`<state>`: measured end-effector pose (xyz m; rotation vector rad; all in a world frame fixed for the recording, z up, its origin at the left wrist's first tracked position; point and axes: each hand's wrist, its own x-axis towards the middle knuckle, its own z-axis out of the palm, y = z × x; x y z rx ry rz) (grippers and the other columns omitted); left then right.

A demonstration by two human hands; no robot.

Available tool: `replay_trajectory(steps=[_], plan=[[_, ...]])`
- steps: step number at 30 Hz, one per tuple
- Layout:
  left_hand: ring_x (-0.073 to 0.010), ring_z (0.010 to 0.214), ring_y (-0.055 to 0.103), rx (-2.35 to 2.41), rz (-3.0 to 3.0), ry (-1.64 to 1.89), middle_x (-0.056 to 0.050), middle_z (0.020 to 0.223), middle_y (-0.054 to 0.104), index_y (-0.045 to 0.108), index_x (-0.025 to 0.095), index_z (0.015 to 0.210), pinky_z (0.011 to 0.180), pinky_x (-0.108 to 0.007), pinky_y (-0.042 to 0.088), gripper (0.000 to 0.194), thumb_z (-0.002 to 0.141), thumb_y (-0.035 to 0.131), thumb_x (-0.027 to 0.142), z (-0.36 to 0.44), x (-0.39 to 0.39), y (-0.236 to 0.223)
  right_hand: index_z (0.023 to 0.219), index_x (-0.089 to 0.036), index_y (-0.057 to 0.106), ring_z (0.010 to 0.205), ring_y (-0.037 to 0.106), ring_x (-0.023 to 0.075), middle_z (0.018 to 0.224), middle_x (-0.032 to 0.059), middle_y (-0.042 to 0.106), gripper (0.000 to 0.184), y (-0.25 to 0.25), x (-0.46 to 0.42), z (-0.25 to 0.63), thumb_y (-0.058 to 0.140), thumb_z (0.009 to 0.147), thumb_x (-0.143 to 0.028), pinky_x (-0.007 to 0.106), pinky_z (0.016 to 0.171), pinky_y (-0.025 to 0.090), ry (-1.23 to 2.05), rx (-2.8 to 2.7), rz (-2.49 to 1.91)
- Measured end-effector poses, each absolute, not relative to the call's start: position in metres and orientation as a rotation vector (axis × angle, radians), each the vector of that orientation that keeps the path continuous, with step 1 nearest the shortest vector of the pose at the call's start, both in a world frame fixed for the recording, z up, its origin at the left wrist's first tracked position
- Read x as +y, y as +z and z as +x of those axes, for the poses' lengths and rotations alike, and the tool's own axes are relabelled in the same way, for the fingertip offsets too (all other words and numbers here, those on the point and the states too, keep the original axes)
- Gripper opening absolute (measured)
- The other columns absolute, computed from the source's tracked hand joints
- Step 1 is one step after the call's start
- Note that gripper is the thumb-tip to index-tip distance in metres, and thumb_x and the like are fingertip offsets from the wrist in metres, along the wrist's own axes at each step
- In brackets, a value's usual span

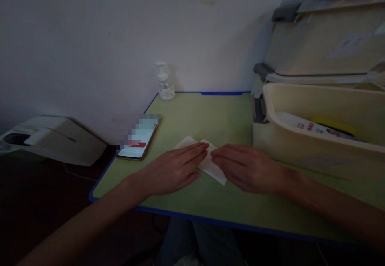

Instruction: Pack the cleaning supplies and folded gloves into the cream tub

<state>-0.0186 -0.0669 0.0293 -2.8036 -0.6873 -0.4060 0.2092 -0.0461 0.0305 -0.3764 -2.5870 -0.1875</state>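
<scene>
A small white sheet (214,169) that looks like a folded paper tissue lies on the table between my two hands. My left hand (177,170) rests over its left part, fingers stretched out and thumb apart below them. At the right edge, my right hand (245,168) has its fingers bent and pressed together on the sheet; its thumb is hidden. Both sets of fingertips nearly meet above the middle of the sheet. Parts of the sheet are covered by the hands.
On the green table (192,198) with a blue rim, a lit phone (138,140) lies at left. A clear pump bottle (166,89) stands by the wall. At right is an open cream storage box (300,154) holding a white package (306,125). A white bin-like object (66,140) is beyond the table.
</scene>
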Motion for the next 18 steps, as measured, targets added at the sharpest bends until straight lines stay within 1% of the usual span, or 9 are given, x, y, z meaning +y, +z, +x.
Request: replay_trajectory(steps=[1, 3, 6, 10, 12, 15, 18], plan=[[-0.0254, 0.125, 0.048, -0.676, -2.824, -0.323, -0.024, 0.131, 0.051, 0.05, -0.003, 0.121, 0.101, -0.034, 0.045, 0.041, 0.093, 0.042, 0.027, -0.017, -0.064, 0.027, 0.087, -0.013, 0.063, 0.077, 0.064, 0.0176, 0.083, 0.0097, 0.068, 0.031, 0.027, -0.051, 0.214, 0.033, 0.093, -0.013, 0.031, 0.066, 0.054, -0.236, -2.653, -0.332], [-0.0279, 0.129, 0.042, -0.676, -2.856, -0.171, -0.026, 0.137, 0.043, 0.044, -0.005, 0.126, 0.105, -0.036, 0.041, 0.053, 0.09, 0.049, 0.034, -0.015, -0.059, 0.022, 0.086, -0.013, 0.064, 0.075, 0.064, 0.0162, 0.083, 0.0082, 0.068, 0.03, 0.019, -0.058, 0.221, 0.034, 0.094, -0.013, 0.03, 0.065, 0.053, -0.265, -2.761, -0.306], [-0.0278, 0.133, 0.035, -0.734, -2.887, -0.011, -0.024, 0.143, 0.034, 0.037, -0.001, 0.133, 0.109, -0.038, 0.033, 0.064, 0.087, 0.054, 0.04, -0.017, -0.054, 0.013, 0.09, -0.013, 0.064, 0.078, 0.064, 0.0158, 0.088, 0.008, 0.068, 0.026, 0.011, -0.06, 0.228, 0.038, 0.093, -0.013, 0.03, 0.067, 0.052, -0.251, -2.846, -0.332], [-0.0229, 0.14, 0.019, -0.863, -2.952, 0.055, -0.017, 0.149, 0.025, 0.028, 0.009, 0.14, 0.114, -0.039, 0.022, 0.062, 0.091, 0.047, 0.042, -0.022, -0.053, 0.004, 0.094, -0.013, 0.064, 0.081, 0.063, 0.0162, 0.091, 0.0081, 0.069, 0.024, 0.011, -0.057, 0.233, 0.04, 0.093, -0.013, 0.029, 0.066, 0.052, -0.252, -2.877, -0.329], [-0.022, 0.141, 0.013, -0.897, -3.016, 0.037, -0.016, 0.15, 0.022, 0.024, 0.011, 0.142, 0.114, -0.04, 0.019, 0.062, 0.092, 0.042, 0.044, -0.025, -0.054, 0.0, 0.094, -0.012, 0.064, 0.079, 0.063, 0.0156, 0.09, 0.0072, 0.069, 0.027, 0.013, -0.055, 0.234, 0.037, 0.094, -0.013, 0.028, 0.064, 0.051, -0.245, -2.865, -0.32], [-0.0212, 0.141, 0.008, -0.912, -3.115, 0.004, -0.016, 0.151, 0.019, 0.018, 0.011, 0.144, 0.115, -0.041, 0.017, 0.065, 0.093, 0.038, 0.045, -0.027, -0.053, -0.003, 0.092, -0.011, 0.065, 0.076, 0.063, 0.0148, 0.089, 0.0064, 0.07, 0.037, 0.016, -0.052, 0.235, 0.028, 0.095, -0.01, 0.027, 0.06, 0.05, -0.279, -2.809, -0.287], [-0.0204, 0.142, 0.007, -0.928, -3.172, -0.029, -0.015, 0.152, 0.018, 0.013, 0.013, 0.145, 0.115, -0.041, 0.017, 0.066, 0.094, 0.038, 0.045, -0.029, -0.053, -0.004, 0.087, -0.011, 0.066, 0.074, 0.062, 0.0144, 0.085, 0.0063, 0.07, 0.046, 0.015, -0.05, 0.234, 0.021, 0.096, -0.008, 0.026, 0.059, 0.05, -0.328, -2.747, -0.264]])
